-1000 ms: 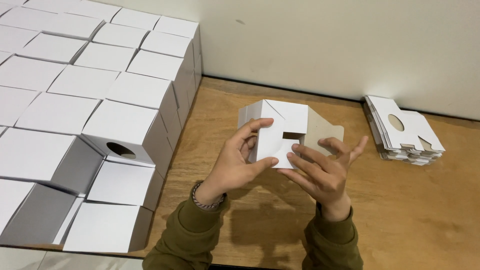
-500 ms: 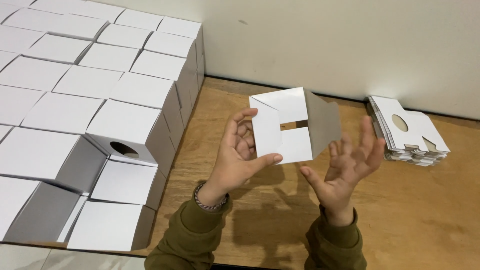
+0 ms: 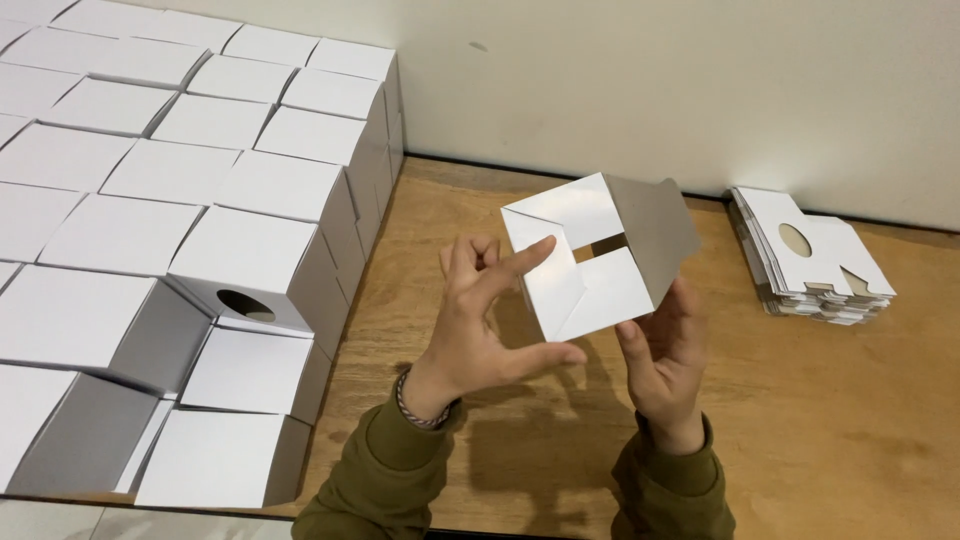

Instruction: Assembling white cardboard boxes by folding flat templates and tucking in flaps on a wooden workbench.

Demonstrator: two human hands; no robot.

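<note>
A white cardboard box [image 3: 590, 260], partly folded with its bottom flaps crossed and one grey-backed flap sticking out, is held up above the wooden table [image 3: 480, 220]. My left hand [image 3: 480, 320] pinches its left edge, thumb below and forefinger along the flap. From underneath and behind, the fingers of my right hand [image 3: 665, 355] support the box. Both sleeves are olive green, and a beaded bracelet sits on my left wrist.
Several assembled white boxes [image 3: 180, 190] are stacked in rows on the left; one shows a round hole [image 3: 245, 305]. A stack of flat unfolded box blanks [image 3: 815, 260] lies at the right by the pale wall [image 3: 700, 90].
The box has been lifted and turned so its flapped underside faces me. My right hand came off it and opened, then moved back under it.
</note>
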